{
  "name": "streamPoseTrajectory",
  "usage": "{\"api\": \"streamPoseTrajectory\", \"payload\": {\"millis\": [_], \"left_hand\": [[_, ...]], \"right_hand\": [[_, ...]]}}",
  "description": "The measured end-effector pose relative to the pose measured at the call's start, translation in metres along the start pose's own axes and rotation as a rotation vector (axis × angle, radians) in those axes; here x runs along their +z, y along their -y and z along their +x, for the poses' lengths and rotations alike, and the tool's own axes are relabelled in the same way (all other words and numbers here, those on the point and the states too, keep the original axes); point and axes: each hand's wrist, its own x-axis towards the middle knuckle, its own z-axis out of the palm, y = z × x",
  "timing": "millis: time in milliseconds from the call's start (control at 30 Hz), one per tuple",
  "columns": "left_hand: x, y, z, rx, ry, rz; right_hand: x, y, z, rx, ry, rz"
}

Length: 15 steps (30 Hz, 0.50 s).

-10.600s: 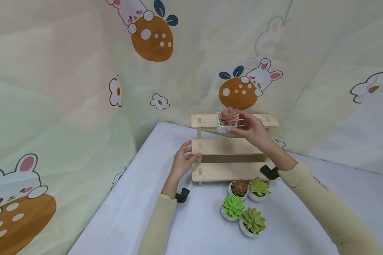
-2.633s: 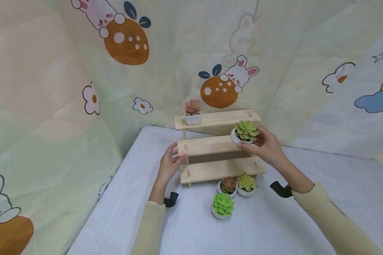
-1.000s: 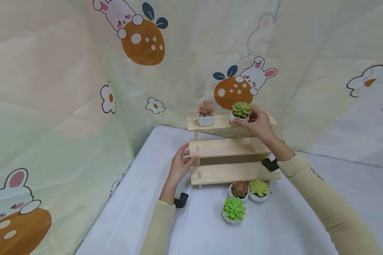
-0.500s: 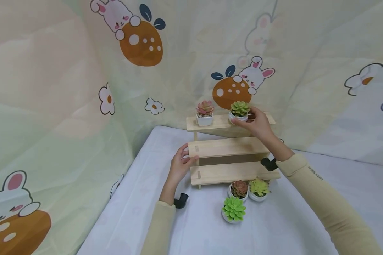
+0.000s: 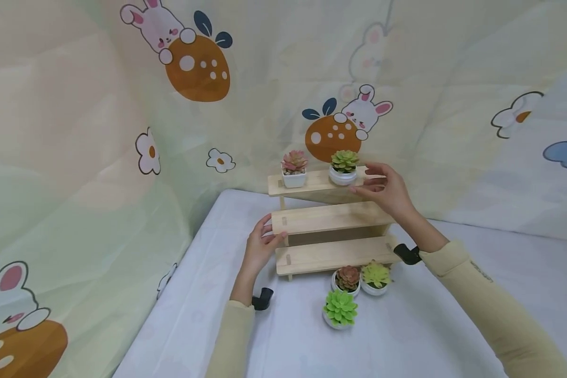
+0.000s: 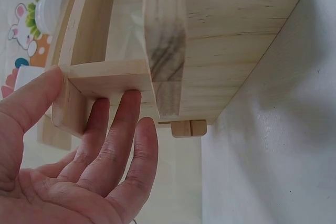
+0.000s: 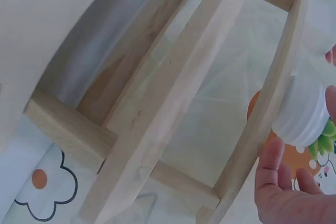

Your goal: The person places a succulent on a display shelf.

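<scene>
A three-tier wooden shelf (image 5: 333,216) stands on the table. My left hand (image 5: 259,248) grips the left end of its middle board; in the left wrist view the thumb (image 6: 39,95) lies on the board's edge and the fingers reach underneath. On the top board, a potted green succulent (image 5: 344,161) in a round white pot sits upright near the middle. My right hand (image 5: 388,192) is just right of that pot, thumb and fingers spread, holding nothing. Left of it stands a pink succulent (image 5: 294,163) in a square white pot.
In front of the bottom board, on the white tablecloth (image 5: 406,331), stand a reddish-brown succulent (image 5: 347,277), a yellow-green succulent (image 5: 376,274) and a bright green succulent (image 5: 340,308). A backdrop with printed rabbits (image 5: 361,113) rises behind.
The pink succulent, then the green one, came to stand on the top board. Within the last half second my right hand let go of the green succulent's pot and drew right. My left hand kept its grip.
</scene>
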Motion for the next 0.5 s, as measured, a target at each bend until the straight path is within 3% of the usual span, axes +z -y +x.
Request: {"api": "streamPoseTrajectory", "payload": {"millis": [500], "left_hand": [[0.0, -0.002, -0.002, 0.008, -0.01, 0.005]], "right_hand": [[-0.014, -0.004, -0.039, -0.044, 0.042, -0.029]]}}
